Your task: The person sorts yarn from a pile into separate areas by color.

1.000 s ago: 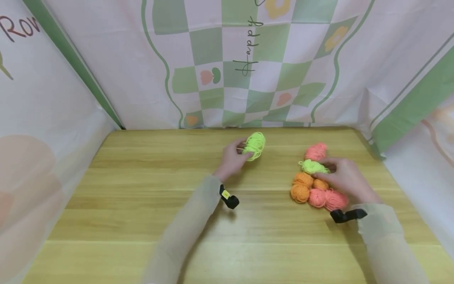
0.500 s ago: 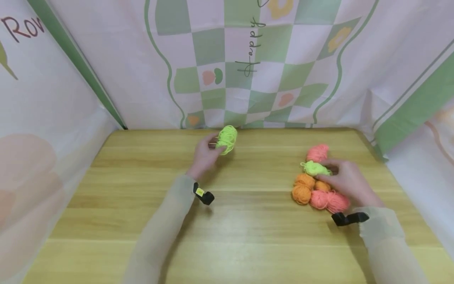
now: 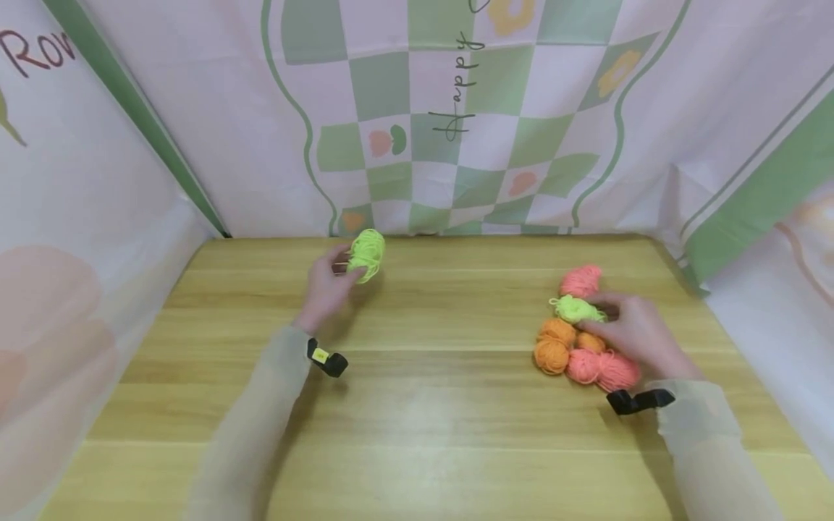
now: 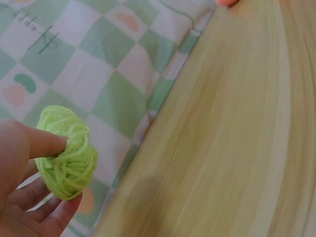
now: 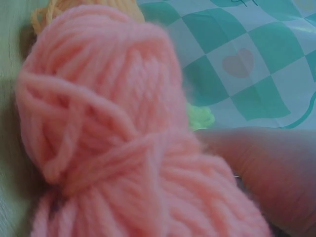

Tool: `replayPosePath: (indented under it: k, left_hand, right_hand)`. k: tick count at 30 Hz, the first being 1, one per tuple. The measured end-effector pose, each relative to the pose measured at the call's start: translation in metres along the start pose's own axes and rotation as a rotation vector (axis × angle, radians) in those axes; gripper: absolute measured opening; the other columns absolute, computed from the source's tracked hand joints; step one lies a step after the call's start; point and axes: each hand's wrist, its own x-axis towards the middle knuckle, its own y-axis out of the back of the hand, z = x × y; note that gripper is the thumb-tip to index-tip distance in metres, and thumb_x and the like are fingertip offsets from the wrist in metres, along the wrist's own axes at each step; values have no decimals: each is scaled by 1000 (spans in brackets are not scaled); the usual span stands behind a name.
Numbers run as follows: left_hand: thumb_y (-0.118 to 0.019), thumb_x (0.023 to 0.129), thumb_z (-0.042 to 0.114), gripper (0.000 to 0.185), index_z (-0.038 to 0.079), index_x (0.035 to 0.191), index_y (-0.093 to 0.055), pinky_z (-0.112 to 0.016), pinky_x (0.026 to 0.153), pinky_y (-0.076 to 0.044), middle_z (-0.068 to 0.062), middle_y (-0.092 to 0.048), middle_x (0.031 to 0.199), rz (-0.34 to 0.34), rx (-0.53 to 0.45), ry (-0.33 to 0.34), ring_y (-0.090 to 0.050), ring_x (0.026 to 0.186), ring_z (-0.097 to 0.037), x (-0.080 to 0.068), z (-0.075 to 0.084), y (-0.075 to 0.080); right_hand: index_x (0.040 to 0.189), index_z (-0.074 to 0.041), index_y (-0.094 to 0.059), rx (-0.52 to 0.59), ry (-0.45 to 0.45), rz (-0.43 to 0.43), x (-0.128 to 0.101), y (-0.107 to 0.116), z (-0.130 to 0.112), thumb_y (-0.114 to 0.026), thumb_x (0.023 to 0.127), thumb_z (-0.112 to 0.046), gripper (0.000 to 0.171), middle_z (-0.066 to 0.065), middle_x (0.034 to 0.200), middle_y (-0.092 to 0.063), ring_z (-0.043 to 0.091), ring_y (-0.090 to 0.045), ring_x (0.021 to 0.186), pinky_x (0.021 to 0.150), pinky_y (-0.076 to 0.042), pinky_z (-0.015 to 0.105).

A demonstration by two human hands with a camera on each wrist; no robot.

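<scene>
My left hand [image 3: 326, 286] pinches a small lime-green yarn skein [image 3: 368, 255] above the table's back left part. In the left wrist view, the thumb lies across the middle of that skein, with fingers beneath it. At the right, my right hand [image 3: 637, 329] holds a second lime-green yarn skein [image 3: 577, 309] between thumb and fingers, within a cluster of yarn. Behind it lies a pink skein [image 3: 581, 280]. In front sit an orange skein [image 3: 554, 347], a partly hidden orange piece [image 3: 589, 342] and another pink skein [image 3: 602, 367], which fills much of the right wrist view.
The wooden table [image 3: 417, 405] is bounded at the back by a checkered cloth curtain [image 3: 433, 174]. Printed cloth also hangs along the left and right sides. A black camera mount sits on each wrist.
My left hand has carried its lime-green yarn skein leftward along the back of the table. The right hand stays at the cluster, holding the other lime-green skein.
</scene>
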Motion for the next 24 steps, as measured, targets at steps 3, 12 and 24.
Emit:
replayPosePath:
  k: [3, 12, 24]
  left_hand:
    - [-72, 91, 0, 54, -7, 141, -53, -49, 101, -48, -30, -60, 128, 22, 22, -3, -59, 114, -42, 0, -7, 12]
    - [-70, 94, 4, 58, -5, 147, -47, -48, 102, -48, -28, -57, 132, 39, 64, 75, -57, 116, -41, -9, -25, 40]
    - [-67, 96, 5, 60, -1, 151, -44, -37, 101, -46, -23, -55, 134, 189, 30, 198, -53, 116, -32, -22, -38, 88]
  right_hand:
    - [125, 2, -68, 5, -2, -1, 0, -1, 0, -82, 89, -29, 50, 31, 122, -64, 44, -64, 103, 87, -50, 62]
    - [126, 3, -67, 5, -28, -29, 1, 1, 0, -81, 90, -31, 51, 30, 122, -65, 43, -63, 105, 88, -50, 61]
    - [123, 1, -69, -7, -31, -27, 2, 2, -1, -81, 89, -33, 49, 25, 117, -69, 39, -65, 103, 86, -52, 52]
